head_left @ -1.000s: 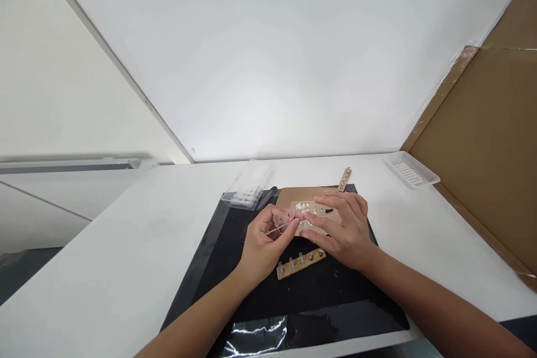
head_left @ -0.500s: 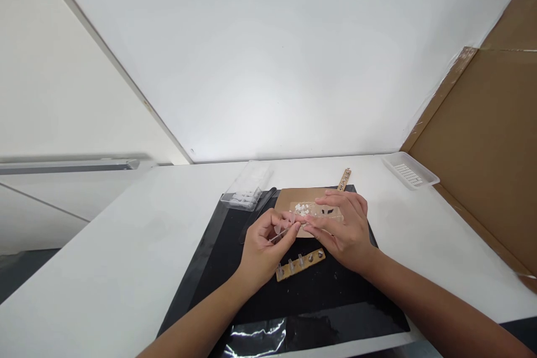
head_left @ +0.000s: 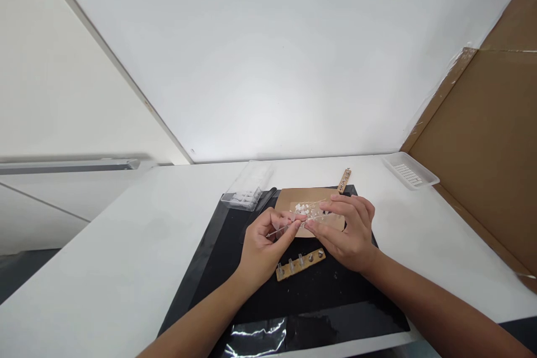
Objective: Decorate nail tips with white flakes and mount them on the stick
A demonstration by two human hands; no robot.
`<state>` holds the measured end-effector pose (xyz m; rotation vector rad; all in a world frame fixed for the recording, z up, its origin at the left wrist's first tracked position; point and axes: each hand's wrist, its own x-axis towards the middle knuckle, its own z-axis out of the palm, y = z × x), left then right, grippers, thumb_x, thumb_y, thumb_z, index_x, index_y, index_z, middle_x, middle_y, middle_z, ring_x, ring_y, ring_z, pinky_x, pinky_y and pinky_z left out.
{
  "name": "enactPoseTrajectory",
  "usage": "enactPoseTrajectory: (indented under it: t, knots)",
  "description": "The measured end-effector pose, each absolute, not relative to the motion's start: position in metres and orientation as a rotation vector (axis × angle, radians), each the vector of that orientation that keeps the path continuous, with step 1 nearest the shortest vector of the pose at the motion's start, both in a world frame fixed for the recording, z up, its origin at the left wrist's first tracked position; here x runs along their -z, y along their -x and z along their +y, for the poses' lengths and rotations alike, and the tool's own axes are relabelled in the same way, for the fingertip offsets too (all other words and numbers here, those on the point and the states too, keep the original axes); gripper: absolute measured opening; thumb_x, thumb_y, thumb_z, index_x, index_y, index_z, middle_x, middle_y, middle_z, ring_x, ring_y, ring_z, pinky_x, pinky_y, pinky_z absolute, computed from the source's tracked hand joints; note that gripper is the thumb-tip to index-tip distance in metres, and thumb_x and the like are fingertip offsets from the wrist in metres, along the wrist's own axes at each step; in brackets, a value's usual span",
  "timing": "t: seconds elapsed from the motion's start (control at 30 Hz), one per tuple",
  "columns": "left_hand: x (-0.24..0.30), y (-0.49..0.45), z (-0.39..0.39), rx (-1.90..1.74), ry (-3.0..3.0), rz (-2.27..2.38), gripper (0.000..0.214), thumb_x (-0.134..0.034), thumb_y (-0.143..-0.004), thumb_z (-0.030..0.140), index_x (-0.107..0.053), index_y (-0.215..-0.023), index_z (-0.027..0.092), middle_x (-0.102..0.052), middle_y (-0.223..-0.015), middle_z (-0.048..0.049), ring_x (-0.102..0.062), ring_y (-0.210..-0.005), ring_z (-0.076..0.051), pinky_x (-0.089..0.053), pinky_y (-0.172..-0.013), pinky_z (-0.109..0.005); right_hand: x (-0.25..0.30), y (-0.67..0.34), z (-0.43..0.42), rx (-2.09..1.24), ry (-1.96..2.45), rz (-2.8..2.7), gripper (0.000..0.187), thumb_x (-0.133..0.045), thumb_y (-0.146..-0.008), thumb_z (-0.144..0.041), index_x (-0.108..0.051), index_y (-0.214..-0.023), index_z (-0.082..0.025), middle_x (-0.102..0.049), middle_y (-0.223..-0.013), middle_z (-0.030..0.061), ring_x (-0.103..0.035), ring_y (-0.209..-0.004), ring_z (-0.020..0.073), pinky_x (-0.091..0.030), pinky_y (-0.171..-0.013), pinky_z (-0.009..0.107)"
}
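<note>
- A thin, translucent plastic stick (head_left: 272, 232) with small clear tabs along it is held up between the hands, over the near edge of a tan, flat board (head_left: 288, 196).
- The left hand (head_left: 262, 243) pinches this stick between thumb and forefinger; the clear tabs show among its curled fingers.
- The right hand (head_left: 350, 235) meets the stick near its middle, thumb low and the other fingers parted above; whether it grips is too small to tell.
- On the board, small white bits (head_left: 302, 210) lie loose in a cluster.
- Nearer the body, a narrow, light-brown strip (head_left: 300, 264) carries three clear upright pieces and, at its right end, two bare metallic studs. Judging by that row, the work looks partway: three places topped, two not.
- Beyond the right hand, a second light-brown strip (head_left: 344, 180) bears small metallic parts; no clear pieces can be made out there.
- A clear plastic box (head_left: 247, 184) with white pieces sits farther left, beside a black, slender tool (head_left: 265, 199).
- Under the near strip spreads a black mat (head_left: 319, 296); a translucent white tray (head_left: 428, 182) holding white pieces stands far right.
</note>
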<state>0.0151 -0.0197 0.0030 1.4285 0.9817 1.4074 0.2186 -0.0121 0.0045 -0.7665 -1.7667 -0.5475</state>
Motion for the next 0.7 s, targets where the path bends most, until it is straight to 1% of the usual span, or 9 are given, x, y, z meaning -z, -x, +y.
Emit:
enactPoseTrajectory:
  t: [0.1,0.17,0.27,0.33,0.43,0.53,0.63,0.7]
  knots:
    - [-0.004,-0.0154,-0.0196,-1.404,-1.392,0.98,0.04,-0.085,-0.086,0.04,-0.052,-0.074,0.022,-0.076,-0.083,-0.0041,-0.081,-0.1,-0.03,-0.068,-0.088,-0.043,-0.004,-0.2187,-0.012,0.64,0.747,-1.717,0.025,-0.093,-0.082,-0.022,-0.079,-0.097,-0.037,-0.072,-0.105,0.0002,-0.066,-0.109,0.0229,-0.045,-0.101,0.042]
    - [-0.0051,-0.0156,-0.0198,-1.404,-1.376,0.988,0.041,-0.086,-0.085,0.041,-0.052,-0.074,0.022,-0.073,-0.082,-0.0029,-0.081,-0.099,-0.03,-0.068,-0.084,-0.042,-0.0035,-0.2193,-0.0119,0.673,0.729,-1.707,0.025,-0.094,-0.081,-0.025,-0.079,-0.096,-0.037,-0.071,-0.101,0.0002,-0.065,-0.108,0.0222,-0.045,-0.102,0.041]
    - [-0.0056,-0.0155,-0.0197,-1.399,-1.373,1.01,0.043,-0.087,-0.084,0.043,-0.051,-0.074,0.022,-0.071,-0.081,-0.0027,-0.081,-0.101,-0.031,-0.068,-0.077,-0.038,-0.0029,-0.2206,-0.0114,0.671,0.71,-1.736,0.025,-0.094,-0.082,-0.026,-0.079,-0.098,-0.038,-0.07,-0.101,0.0001,-0.064,-0.109,0.0223,-0.044,-0.103,0.042]
    - [-0.0048,-0.0154,-0.0191,-1.402,-1.37,1.018,0.044,-0.087,-0.084,0.044,-0.05,-0.073,0.022,-0.07,-0.079,-0.0021,-0.08,-0.102,-0.031,-0.068,-0.076,-0.038,-0.0031,-0.2208,-0.0111,0.658,0.713,-1.749,0.024,-0.094,-0.082,-0.026,-0.079,-0.098,-0.037,-0.07,-0.101,0.0002,-0.064,-0.11,0.0226,-0.043,-0.103,0.042]
    - [-0.0034,-0.0155,-0.0184,-1.421,-1.365,0.992,0.045,-0.087,-0.084,0.043,-0.049,-0.072,0.022,-0.068,-0.078,-0.001,-0.081,-0.1,-0.03,-0.068,-0.081,-0.039,-0.0034,-0.2195,-0.0111,0.62,0.751,-1.741,0.019,-0.093,-0.084,-0.027,-0.078,-0.093,-0.035,-0.069,-0.098,-0.0001,-0.065,-0.109,0.0227,-0.044,-0.102,0.043]
    - [-0.0036,-0.0157,-0.0188,-1.429,-1.375,0.963,0.042,-0.086,-0.085,0.04,-0.051,-0.072,0.021,-0.068,-0.079,-0.0011,-0.081,-0.101,-0.029,-0.067,-0.087,-0.039,-0.0014,-0.217,-0.0119,0.54,0.786,-1.71,0.017,-0.09,-0.086,-0.024,-0.078,-0.091,-0.034,-0.066,-0.1,0.0021,-0.063,-0.112,0.0241,-0.047,-0.099,0.043]
    - [-0.0049,-0.0157,-0.02,-1.427,-1.389,0.969,0.04,-0.085,-0.087,0.037,-0.052,-0.072,0.021,-0.069,-0.08,-0.0017,-0.081,-0.102,-0.028,-0.066,-0.088,-0.037,0.0024,-0.2151,-0.013,0.469,0.831,-1.684,0.015,-0.089,-0.087,-0.023,-0.079,-0.092,-0.033,-0.061,-0.103,0.0041,-0.061,-0.115,0.0253,-0.049,-0.097,0.042]
    - [-0.0055,-0.0158,-0.0208,-1.424,-1.402,0.987,0.04,-0.085,-0.087,0.038,-0.052,-0.071,0.021,-0.07,-0.081,-0.0026,-0.081,-0.101,-0.028,-0.067,-0.088,-0.037,0.0044,-0.2147,-0.0138,0.44,0.866,-1.699,0.011,-0.087,-0.088,-0.024,-0.079,-0.092,-0.031,-0.061,-0.102,0.0043,-0.062,-0.111,0.0253,-0.048,-0.097,0.043]
